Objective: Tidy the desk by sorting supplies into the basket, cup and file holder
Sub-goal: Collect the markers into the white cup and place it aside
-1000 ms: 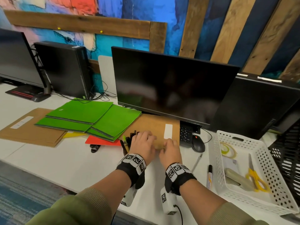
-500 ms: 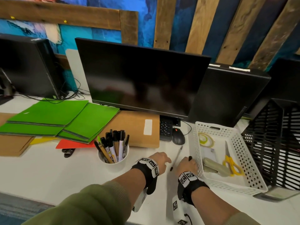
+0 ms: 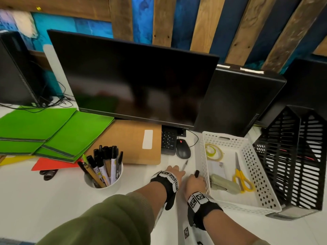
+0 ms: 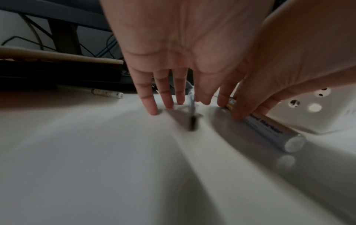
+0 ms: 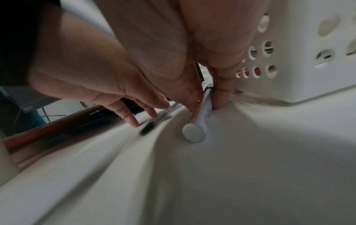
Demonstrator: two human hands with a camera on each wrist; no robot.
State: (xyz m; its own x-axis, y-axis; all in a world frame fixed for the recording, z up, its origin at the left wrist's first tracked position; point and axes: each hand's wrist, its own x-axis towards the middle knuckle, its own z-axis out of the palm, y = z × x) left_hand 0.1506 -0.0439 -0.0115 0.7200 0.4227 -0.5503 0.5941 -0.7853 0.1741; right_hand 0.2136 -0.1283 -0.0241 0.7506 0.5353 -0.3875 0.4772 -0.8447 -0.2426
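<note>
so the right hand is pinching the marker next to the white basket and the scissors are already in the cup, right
Not quite. The right hand does pinch the marker beside the white basket, but the head view shows the scissors lying in that basket, not in the cup.

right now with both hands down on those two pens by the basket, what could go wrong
The right hand pinches the white marker with a black cap tight against the white perforated basket, so fingers may bump the wall and lose it. The left hand only reaches the thin clear pen, which might roll off.
</note>
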